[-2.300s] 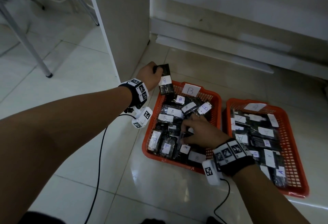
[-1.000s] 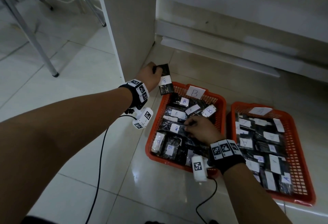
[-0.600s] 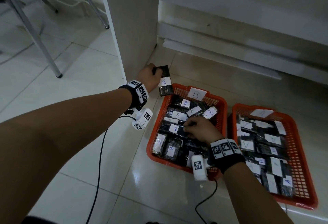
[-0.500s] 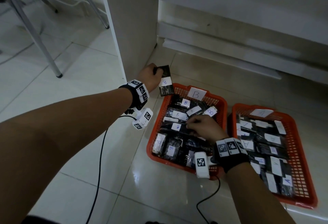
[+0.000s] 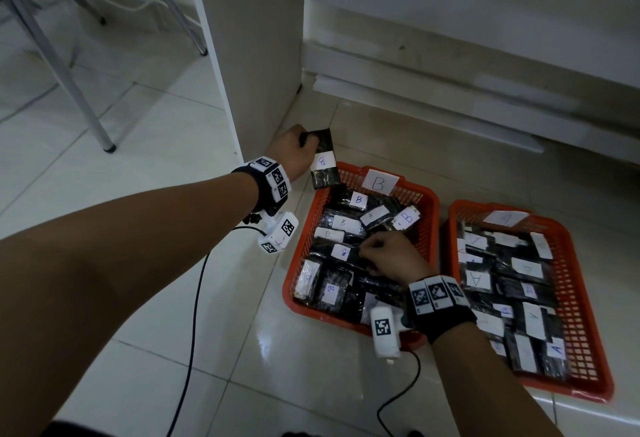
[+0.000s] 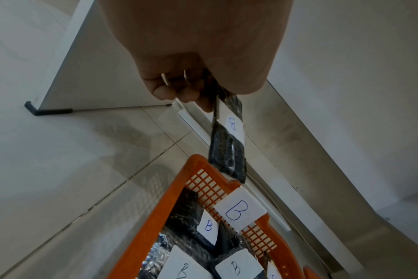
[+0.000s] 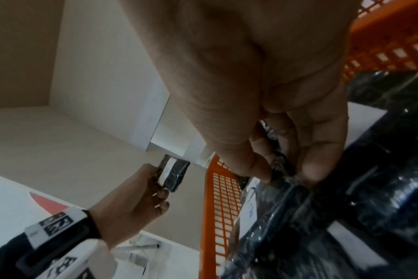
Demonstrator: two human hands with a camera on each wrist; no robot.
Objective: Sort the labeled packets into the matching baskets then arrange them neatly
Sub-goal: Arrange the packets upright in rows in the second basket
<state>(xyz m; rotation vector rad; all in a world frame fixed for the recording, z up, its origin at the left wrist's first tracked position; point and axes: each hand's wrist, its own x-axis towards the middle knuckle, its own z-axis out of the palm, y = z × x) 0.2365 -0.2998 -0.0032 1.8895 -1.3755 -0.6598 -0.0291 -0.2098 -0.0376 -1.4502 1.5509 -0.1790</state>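
Two orange baskets stand side by side on the floor. The left basket (image 5: 426, 201) carries a "B" tag (image 5: 380, 183) and holds several black packets with B labels. The right basket (image 5: 585, 339) holds several packets marked A. My left hand (image 5: 294, 149) holds a black B packet (image 5: 323, 163) by its top, above the left basket's far left corner; the same packet (image 6: 229, 139) hangs from the fingers in the left wrist view. My right hand (image 5: 388, 253) is inside the left basket, thumb and fingers pinching the edge of a black packet (image 7: 282, 169).
A white cabinet panel (image 5: 249, 48) stands just behind my left hand. A low white ledge (image 5: 450, 97) runs behind the baskets. Metal chair legs (image 5: 69, 66) stand at far left. Wrist cables (image 5: 194, 315) trail over the tiled floor.
My right hand has slid from the basket's near middle toward its centre and now pinches a packet there. The left hand has kept the B packet in the same place.
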